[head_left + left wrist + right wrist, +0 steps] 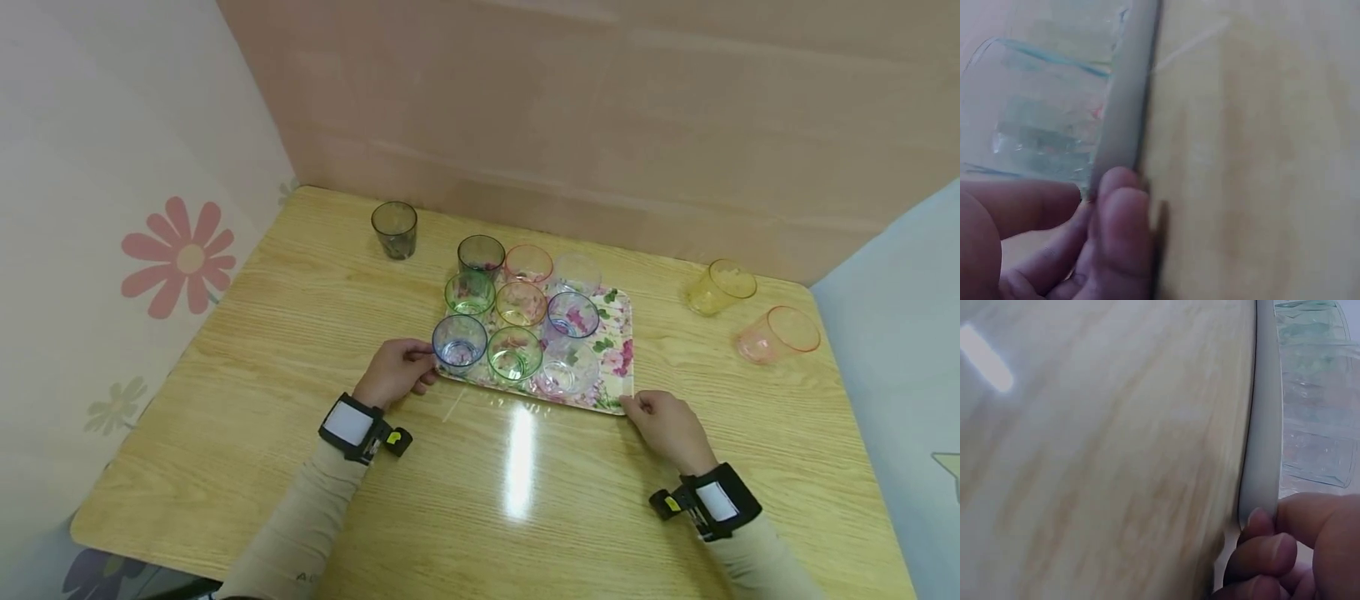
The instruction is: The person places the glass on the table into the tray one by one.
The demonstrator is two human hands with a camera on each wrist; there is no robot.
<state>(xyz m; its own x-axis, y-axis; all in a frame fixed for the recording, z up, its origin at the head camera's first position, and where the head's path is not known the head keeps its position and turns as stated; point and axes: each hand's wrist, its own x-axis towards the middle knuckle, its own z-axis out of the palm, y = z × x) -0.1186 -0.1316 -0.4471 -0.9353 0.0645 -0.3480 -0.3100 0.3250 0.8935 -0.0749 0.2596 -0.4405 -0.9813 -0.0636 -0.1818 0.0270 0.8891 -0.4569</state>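
A floral tray (617, 333) carries several clear-tinted glasses in three rows. At its front left corner my left hand (396, 368) grips the rim, right beside a blue glass (459, 343). The opposite front corner is pinched by my right hand (670, 427), thumb over the edge. A green glass (515, 357) and a colourless glass (567, 371) complete the front row. Behind them stand green, amber and blue-violet ones, then a dark grey glass (481, 254), a red-rimmed one and a colourless one. Both wrist views show the tray's pale side wall (1124, 94) between thumb and fingers.
Off the tray, a dark glass (395, 232) stands at the back left of the wooden table (285, 350). A yellow glass (720, 287) and a pink glass (776, 335) stand at the right. A brown-pink wall (570, 125) rises behind, with side panels left and right.
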